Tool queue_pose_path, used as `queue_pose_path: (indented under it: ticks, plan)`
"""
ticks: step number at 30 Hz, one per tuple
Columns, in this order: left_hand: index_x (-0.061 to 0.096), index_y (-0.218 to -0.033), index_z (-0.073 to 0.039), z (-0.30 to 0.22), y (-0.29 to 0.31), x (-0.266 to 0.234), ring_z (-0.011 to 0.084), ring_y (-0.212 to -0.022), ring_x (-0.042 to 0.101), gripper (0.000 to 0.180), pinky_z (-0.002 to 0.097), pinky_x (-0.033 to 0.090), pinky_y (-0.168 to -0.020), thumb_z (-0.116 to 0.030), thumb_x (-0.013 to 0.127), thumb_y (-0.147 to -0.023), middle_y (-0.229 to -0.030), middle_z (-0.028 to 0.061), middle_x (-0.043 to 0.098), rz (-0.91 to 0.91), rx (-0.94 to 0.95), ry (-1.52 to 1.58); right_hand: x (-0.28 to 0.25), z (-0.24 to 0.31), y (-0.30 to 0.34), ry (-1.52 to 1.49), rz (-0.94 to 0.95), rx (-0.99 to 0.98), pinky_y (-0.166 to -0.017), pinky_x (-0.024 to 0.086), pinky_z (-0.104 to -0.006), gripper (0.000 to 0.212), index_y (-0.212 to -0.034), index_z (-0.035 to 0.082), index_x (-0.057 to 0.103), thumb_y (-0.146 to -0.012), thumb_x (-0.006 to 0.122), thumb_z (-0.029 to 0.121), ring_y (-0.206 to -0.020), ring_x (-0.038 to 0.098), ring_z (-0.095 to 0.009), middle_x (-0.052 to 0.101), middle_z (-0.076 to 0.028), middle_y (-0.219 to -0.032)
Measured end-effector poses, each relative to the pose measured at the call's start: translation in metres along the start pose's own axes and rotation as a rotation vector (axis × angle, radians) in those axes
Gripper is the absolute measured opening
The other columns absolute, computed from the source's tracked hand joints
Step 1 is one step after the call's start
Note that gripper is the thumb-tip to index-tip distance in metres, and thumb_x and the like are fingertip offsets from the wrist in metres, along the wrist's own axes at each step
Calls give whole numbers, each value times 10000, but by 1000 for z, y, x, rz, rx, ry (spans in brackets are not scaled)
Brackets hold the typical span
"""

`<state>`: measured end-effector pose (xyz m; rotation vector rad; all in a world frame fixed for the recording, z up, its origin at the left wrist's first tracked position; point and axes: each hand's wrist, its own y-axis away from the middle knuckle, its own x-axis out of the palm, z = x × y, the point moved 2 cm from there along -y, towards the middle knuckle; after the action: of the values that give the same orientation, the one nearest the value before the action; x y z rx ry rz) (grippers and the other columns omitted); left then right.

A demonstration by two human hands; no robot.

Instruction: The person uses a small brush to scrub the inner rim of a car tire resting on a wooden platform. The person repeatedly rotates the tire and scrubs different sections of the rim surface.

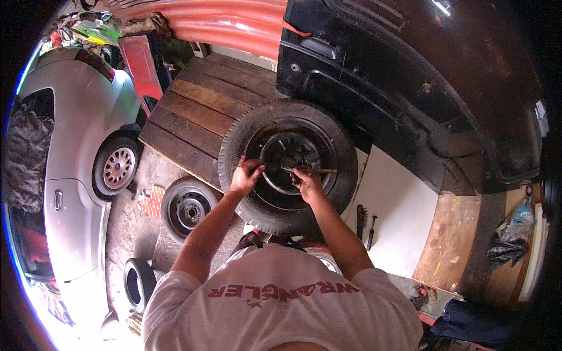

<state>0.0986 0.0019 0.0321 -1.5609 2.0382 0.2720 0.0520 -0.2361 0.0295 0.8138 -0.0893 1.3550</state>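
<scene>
In the head view, a large wheel (303, 147) with a dark tyre (346, 164) was seen in front of the person, and it is taken here as the middle of the dial. Its tyre was overlapped onto the edge of a plank-topped table (199, 105) at 10 o'clock; what bore its weight was hidden.

The left hand (247, 176) was laid at 9 o'clock, over the tyre's side and the wheel's edge. Its thumb and fingers were held a narrow gap apart; whether anything was gripped between them could not be told. The right hand (307, 180) was placed just off the centre toward 4 o'clock, its fingers closed around a thin stick (328, 171), by which 3 o'clock was pointed to across the wheel.

At 4 o'clock, a dark brush (362, 217) and a slim hand tool (372, 231) were laid side by side, apart, on a white board (404, 210). A black car panel (380, 93) was spread across 2 o'clock, and a red corrugated sheet (228, 22) was seen at 11. A second wheel (190, 209) was set at 8 o'clock, with a loose tyre (140, 284) farther out. At 9 o'clock, a silver car (76, 128) was parked.
</scene>
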Motion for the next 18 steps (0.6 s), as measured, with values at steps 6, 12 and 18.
queue_pose_path:
  ticks: [6, 12, 18]
  plan:
    - [676, -1100, 18, -21, 17, 21, 142, -979, 614, 365, 310, 463, -900, -255, 724, -864, -1017, 98, 698, 65, -194, 436, 3, -25, 8, -11, 48, 39, -641, 449, -278, 120, -889, 121, 633, -831, 737, 133, -693, 568, -114, 620, 21, -796]
    - [691, -1057, 14, -26, 24, 26, 177, -955, 656, 330, 297, 493, -857, -221, 754, -834, -1021, 131, 702, 63, -174, 479, 11, -33, 11, -67, 1, 126, -614, 446, -249, 112, -889, 126, 644, -823, 733, 113, -698, 561, -89, 619, 35, -803]
    - [702, -1004, 15, -26, 29, 26, 129, -875, 633, 233, 272, 498, -807, -150, 744, -846, -956, 74, 703, 20, -167, 558, 15, -35, 18, -72, 8, 82, -641, 484, -270, 114, -940, 108, 666, -834, 706, 119, -703, 592, -112, 640, 22, -818]
